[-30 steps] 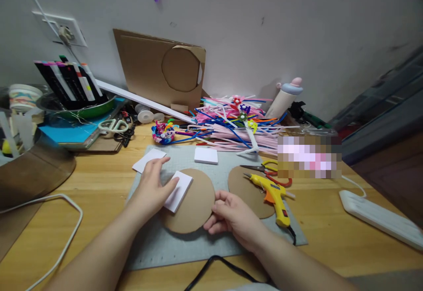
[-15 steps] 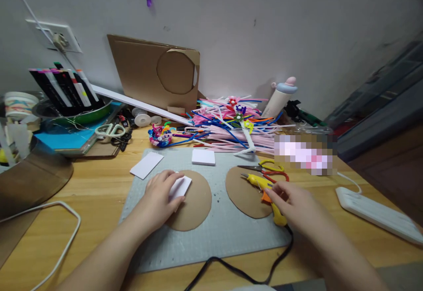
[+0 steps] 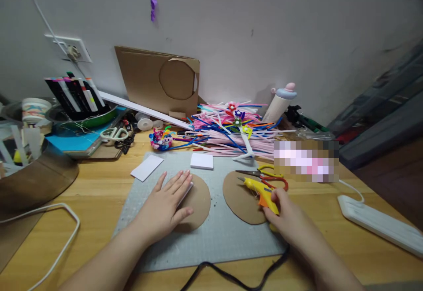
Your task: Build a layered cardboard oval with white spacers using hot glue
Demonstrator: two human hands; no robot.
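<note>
My left hand [image 3: 167, 205] lies flat with its fingers stretched out on the left cardboard disc [image 3: 200, 198]. A white card piece is mostly hidden under it, with an edge peeking out by the fingers. My right hand [image 3: 287, 216] is closed round the handle of a yellow glue gun [image 3: 259, 188], whose nozzle points left over the right cardboard disc [image 3: 236, 200]. Scissors [image 3: 253, 173] with yellow and red handles lie just behind the glue gun. Both discs rest on a grey cutting mat [image 3: 198, 249].
A white card [image 3: 147, 167] and a white stack [image 3: 202, 161] lie behind the discs. Pipe cleaners [image 3: 228, 134] are heaped along the wall, before a propped cardboard sheet [image 3: 142, 73]. A black cord [image 3: 228, 275] crosses the front, and a white power strip [image 3: 380, 225] sits at right.
My left hand has flattened over the white card piece it held at its edges. My right hand has closed round the glue gun's handle. The view has tilted slightly up.
</note>
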